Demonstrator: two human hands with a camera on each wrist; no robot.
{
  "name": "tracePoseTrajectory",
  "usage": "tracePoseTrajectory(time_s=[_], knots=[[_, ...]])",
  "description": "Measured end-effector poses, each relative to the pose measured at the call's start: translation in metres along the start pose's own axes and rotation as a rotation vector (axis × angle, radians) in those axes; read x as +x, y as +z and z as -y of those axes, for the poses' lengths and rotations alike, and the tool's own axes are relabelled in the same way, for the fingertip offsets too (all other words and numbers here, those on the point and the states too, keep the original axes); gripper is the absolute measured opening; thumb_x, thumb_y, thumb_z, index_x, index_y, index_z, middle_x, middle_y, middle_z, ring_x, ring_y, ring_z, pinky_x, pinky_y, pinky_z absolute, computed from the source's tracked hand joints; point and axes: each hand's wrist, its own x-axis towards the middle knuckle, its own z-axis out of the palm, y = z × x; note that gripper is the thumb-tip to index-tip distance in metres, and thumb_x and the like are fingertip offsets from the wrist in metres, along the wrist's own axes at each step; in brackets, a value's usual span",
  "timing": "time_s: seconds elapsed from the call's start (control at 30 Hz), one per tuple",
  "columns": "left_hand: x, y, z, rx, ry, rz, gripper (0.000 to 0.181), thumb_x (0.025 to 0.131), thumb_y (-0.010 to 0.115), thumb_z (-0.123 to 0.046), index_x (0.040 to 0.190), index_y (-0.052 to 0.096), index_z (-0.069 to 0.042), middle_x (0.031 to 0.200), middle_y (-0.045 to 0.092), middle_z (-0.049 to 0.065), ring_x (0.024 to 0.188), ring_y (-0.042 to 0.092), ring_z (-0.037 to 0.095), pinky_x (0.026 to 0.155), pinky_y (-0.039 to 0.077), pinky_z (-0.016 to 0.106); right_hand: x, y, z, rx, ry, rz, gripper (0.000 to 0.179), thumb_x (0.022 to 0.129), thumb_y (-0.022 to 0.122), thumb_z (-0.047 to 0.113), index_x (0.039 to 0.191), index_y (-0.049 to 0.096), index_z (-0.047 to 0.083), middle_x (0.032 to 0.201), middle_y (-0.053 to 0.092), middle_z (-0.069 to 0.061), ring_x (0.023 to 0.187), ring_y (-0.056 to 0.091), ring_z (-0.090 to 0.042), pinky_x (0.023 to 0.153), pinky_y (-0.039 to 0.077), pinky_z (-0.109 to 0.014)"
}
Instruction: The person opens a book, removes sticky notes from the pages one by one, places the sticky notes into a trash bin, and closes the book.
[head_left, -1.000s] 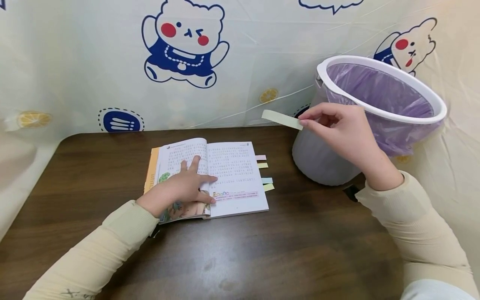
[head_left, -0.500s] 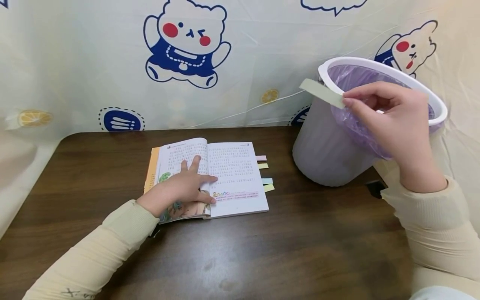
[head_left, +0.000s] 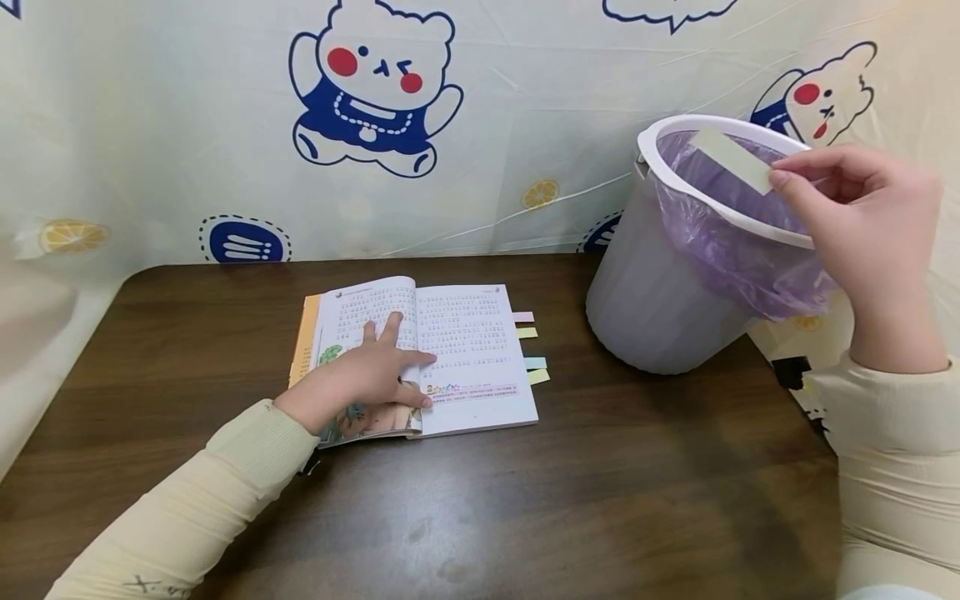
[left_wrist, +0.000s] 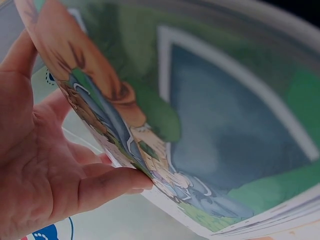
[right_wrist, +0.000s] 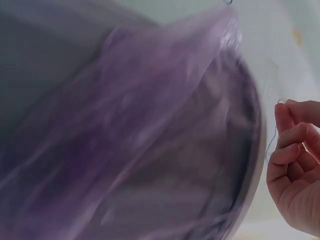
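Evidently, from where I stand, the step in hand is bringing a pale green strip (head_left: pixel 733 161) to the grey bin (head_left: pixel 651 292); the right hand (head_left: pixel 873 208) pinches it by one end between thumb and fingertips, and seen from the head it shows against the bin's mouth, where the purple liner (head_left: pixel 780 279) hangs over the front; whether it is just above the rim or already a little below, I can't tell, and the wrist view doesn't make the strip out. If it is meant for the bin, the next move, I'd judge, calls for the hand to ease a little farther over the mouth and part its fingertips. The strip's long axis slants; its free end points away from the person and to the left, the pinched end sits nearer and to the right, and its broad face shows to the head camera.

Meanwhile the left hand (head_left: pixel 371 371) rests on the spread book (head_left: pixel 472 333), fingers splayed, gripping nothing that I can see; the book's spine runs roughly away from the person, and coloured tabs (head_left: pixel 527 332) jut from its right edge.
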Motion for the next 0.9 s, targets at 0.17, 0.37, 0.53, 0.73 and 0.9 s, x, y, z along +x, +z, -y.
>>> tracePoseTrajectory(time_s=[0.17, 0.37, 0.53, 0.73, 0.9], knots=[[0.0, 0.0, 0.0, -0.01, -0.002, 0.005, 0.073, 0.088, 0.078, -0.052, 0.149, 0.057, -0.019, 0.163, -0.004, 0.036, 0.141, 0.0, 0.07, 0.086, 0.05, 0.069, 0.005, -0.01, -0.012, -0.069, 0.09, -0.014, 0.028, 0.087, 0.075, 0.008, 0.08, 0.075, 0.035, 0.068, 0.062, 0.024, 0.057, 0.045, -0.001, 0.057, 0.037, -0.008], [-0.001, 0.0, -0.001, -0.019, -0.002, 0.011, 0.072, 0.088, 0.077, -0.052, 0.149, 0.057, -0.019, 0.164, -0.006, 0.036, 0.141, -0.003, 0.07, 0.087, 0.05, 0.069, 0.01, -0.018, -0.025, -0.101, 0.173, 0.013, 0.033, 0.09, 0.071, 0.008, 0.077, 0.071, 0.039, 0.066, 0.062, 0.027, 0.059, 0.049, 0.004, 0.059, 0.039, -0.006], [-0.001, 0.001, 0.0, -0.032, -0.009, 0.015, 0.073, 0.088, 0.077, -0.052, 0.15, 0.056, -0.019, 0.164, -0.007, 0.035, 0.141, -0.004, 0.07, 0.088, 0.049, 0.07, 0.012, -0.022, -0.033, -0.119, 0.22, 0.066, 0.034, 0.091, 0.071, 0.012, 0.076, 0.068, 0.042, 0.064, 0.062, 0.031, 0.056, 0.051, 0.008, 0.055, 0.037, -0.006], [0.0, 0.0, 0.0, -0.027, -0.01, 0.012, 0.071, 0.089, 0.077, -0.052, 0.149, 0.057, -0.02, 0.164, -0.006, 0.035, 0.141, -0.003, 0.07, 0.087, 0.05, 0.069, 0.018, -0.027, -0.041, -0.195, 0.297, 0.144, 0.03, 0.094, 0.072, 0.02, 0.078, 0.068, 0.045, 0.064, 0.06, 0.034, 0.065, 0.052, 0.009, 0.056, 0.038, -0.005], [0.0, 0.0, 0.0, -0.021, -0.006, 0.007, 0.072, 0.088, 0.077, -0.052, 0.149, 0.057, -0.02, 0.164, -0.003, 0.035, 0.141, -0.001, 0.07, 0.085, 0.051, 0.069, 0.022, -0.03, -0.046, -0.273, 0.314, 0.192, 0.029, 0.095, 0.07, 0.023, 0.079, 0.068, 0.047, 0.064, 0.058, 0.037, 0.071, 0.05, 0.006, 0.058, 0.038, -0.006]])
